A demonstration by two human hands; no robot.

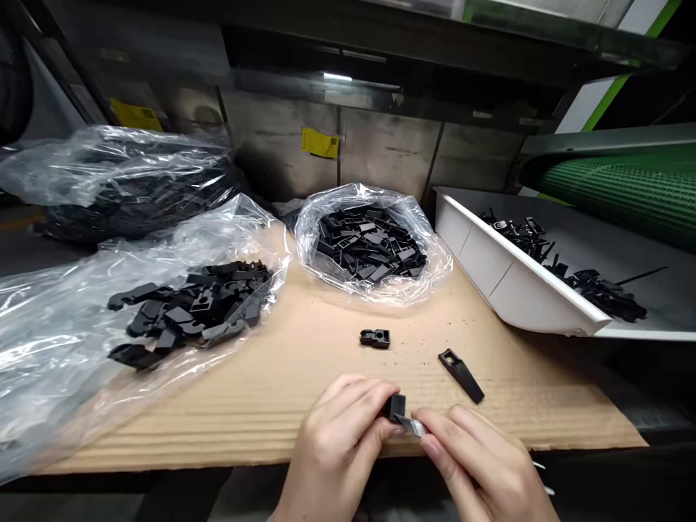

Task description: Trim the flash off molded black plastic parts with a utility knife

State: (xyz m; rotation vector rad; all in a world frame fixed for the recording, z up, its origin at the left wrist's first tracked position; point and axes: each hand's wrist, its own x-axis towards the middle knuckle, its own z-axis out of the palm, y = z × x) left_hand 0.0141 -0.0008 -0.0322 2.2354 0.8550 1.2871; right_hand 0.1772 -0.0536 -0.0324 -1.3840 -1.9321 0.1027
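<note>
At the near edge of the bench [283, 391], the left hand [337, 438] has its grip clamped on a black clip [396, 405]. The right hand [483, 464] pinches a silver strip [414, 427] that touches the clip's lower side. Just beyond the grip lies a loose clip [375, 338], with a wedge [461, 375] to its right. Farther off sit a bag [373, 243], a heap [190, 308] to the left and a tray [516, 286] to the right.

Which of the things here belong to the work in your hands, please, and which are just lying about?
In hand: black plastic part in the left hand; small metal piece in the right hand.
Lying about: black clip, long black part, round bag of parts, white tray, conveyor belt.
</note>
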